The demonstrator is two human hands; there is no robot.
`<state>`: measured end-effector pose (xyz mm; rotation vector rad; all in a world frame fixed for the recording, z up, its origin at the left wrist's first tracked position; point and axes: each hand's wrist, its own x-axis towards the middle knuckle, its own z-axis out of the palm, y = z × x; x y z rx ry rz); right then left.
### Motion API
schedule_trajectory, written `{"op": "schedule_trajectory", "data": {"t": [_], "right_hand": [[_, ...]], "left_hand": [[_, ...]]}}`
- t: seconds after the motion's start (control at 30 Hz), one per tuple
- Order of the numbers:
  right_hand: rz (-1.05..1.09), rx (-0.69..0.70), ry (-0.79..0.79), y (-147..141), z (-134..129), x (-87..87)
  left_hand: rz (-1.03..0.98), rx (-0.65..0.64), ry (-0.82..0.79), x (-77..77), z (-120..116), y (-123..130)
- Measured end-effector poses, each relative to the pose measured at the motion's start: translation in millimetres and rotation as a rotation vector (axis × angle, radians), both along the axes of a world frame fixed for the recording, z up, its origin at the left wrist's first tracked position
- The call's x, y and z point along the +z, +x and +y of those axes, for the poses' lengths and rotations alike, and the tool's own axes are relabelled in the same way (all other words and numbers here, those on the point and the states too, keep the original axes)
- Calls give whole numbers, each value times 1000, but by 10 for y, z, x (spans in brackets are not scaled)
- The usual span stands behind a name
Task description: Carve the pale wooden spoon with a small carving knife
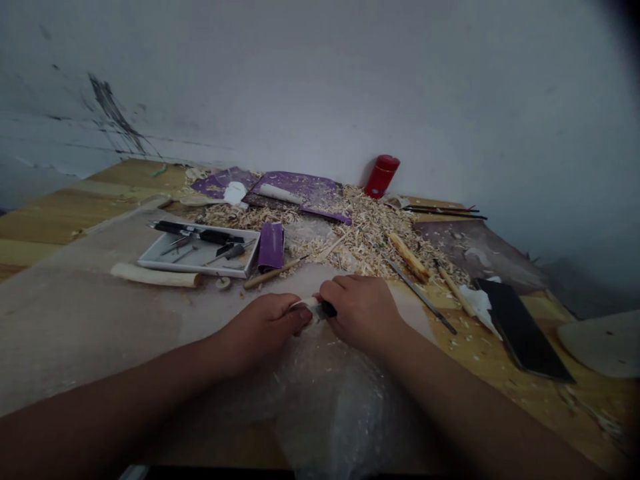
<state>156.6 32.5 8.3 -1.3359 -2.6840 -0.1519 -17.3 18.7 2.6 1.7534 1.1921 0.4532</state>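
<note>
My left hand [267, 327] is closed on a small pale piece, probably wood [306, 303], pinched between thumb and fingers. Close beside it, my right hand [363, 310] is wrapped round a black-handled tool [329, 309], whose working end is too small and dim to make out. The two hands almost meet over a clear plastic sheet [330, 393] at the front of the table. Just beyond them lie a thin wooden stick [273, 272] and a pale curved length of wood [155, 275].
Behind the hands spreads a heap of wood shavings [370, 230]. A white tray [195, 268] holds pens and small bits. A red canister [383, 176] leans at the wall. To the right lie a metal file [420, 293], a wood piece [407, 257] and a black phone [523, 330].
</note>
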Motion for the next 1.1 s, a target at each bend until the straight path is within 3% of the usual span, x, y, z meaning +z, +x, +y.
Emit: {"op": "schedule_trajectory", "data": {"t": [0.27,0.47,0.83,1.1], "right_hand": [[-53,33,7,-7,0,1],[-43,-52,-17,-36,32,-28],[-67,-103,-13,-33,58,-28],[-44,-124,23,-48,100,-61]], "left_hand": [[168,-33,97,4,-36,-11],[190,-55,113,21,-19,-33],[114,-48,-30,10,53,-34],[6,2,-301,81,68,2]]}}
